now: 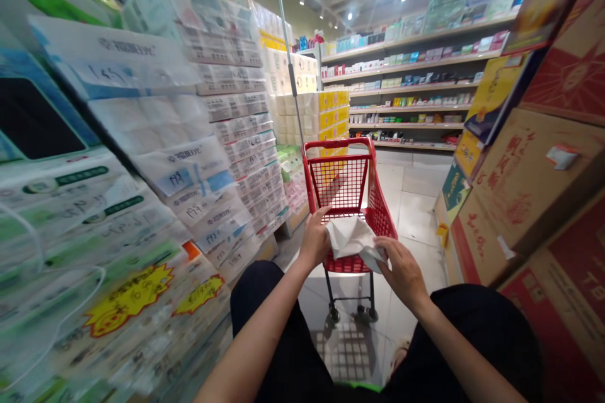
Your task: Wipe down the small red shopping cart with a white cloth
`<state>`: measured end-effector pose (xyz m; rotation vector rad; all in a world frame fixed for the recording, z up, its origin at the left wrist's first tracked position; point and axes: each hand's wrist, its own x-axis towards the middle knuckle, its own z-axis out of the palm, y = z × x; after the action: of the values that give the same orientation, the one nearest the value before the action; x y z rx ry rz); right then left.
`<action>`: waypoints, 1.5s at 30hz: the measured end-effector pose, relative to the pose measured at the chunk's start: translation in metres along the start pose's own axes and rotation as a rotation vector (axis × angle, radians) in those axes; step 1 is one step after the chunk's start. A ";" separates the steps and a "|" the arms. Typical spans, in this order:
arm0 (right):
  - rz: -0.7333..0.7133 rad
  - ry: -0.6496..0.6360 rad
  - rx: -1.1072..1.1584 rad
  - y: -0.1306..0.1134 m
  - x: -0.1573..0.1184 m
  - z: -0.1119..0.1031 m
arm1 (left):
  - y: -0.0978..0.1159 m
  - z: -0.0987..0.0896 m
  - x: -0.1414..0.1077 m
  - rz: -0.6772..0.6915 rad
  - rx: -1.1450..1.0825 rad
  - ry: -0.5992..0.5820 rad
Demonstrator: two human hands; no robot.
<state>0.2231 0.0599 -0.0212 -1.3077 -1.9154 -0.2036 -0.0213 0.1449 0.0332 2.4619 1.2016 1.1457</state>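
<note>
A crumpled white cloth or tissue (350, 236) is stretched between my two hands, in front of a small red shopping cart (338, 263). My left hand (316, 239) grips its left edge, with one finger pointing up along the cart's mesh. On the other side, my right hand (401, 269) pinches the lower right corner between thumb and fingers. Behind the cloth, the cart's red basket mesh and upper frame show. Whether the cloth touches the cart, I cannot tell.
Stacked packs of paper (236, 94) rise along the left, with yellow price tags (130, 299) lower down. Cardboard cartons (534, 182) line the right side. Shelves of small boxed goods (406, 85) stand at the back. Tiled floor (416, 214) runs between, and a thin pole (290, 69) rises behind the cart.
</note>
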 end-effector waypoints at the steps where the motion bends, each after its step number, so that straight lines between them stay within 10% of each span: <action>1: 0.013 0.025 -0.010 -0.003 0.001 0.001 | 0.000 -0.002 0.007 -0.017 -0.052 0.027; 7: -0.139 -0.011 -0.131 -0.039 0.008 0.011 | 0.016 0.001 0.017 -0.002 -0.145 -0.017; 12: -0.539 -0.231 0.046 -0.052 -0.004 0.001 | 0.025 -0.001 -0.024 0.196 -0.035 -0.354; 16: -0.238 0.028 0.126 -0.029 -0.010 -0.015 | 0.024 -0.023 -0.043 0.384 -0.060 -0.469; 22: -0.041 0.007 -0.125 -0.013 0.014 0.001 | 0.046 0.013 -0.035 0.141 0.065 -0.258; 27: -0.095 -0.073 -0.184 -0.001 0.016 0.008 | 0.047 0.058 -0.036 0.297 0.403 -0.202; 37: -0.134 -0.156 -0.108 0.026 0.026 -0.003 | -0.035 -0.008 -0.029 0.517 0.281 -0.311; 45: -0.140 -0.185 -0.157 0.032 0.039 0.003 | -0.031 0.018 -0.036 0.398 0.433 -0.187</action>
<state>0.2421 0.1038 -0.0061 -1.3337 -2.1873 -0.3188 -0.0408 0.1423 -0.0141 3.1611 1.0188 0.7601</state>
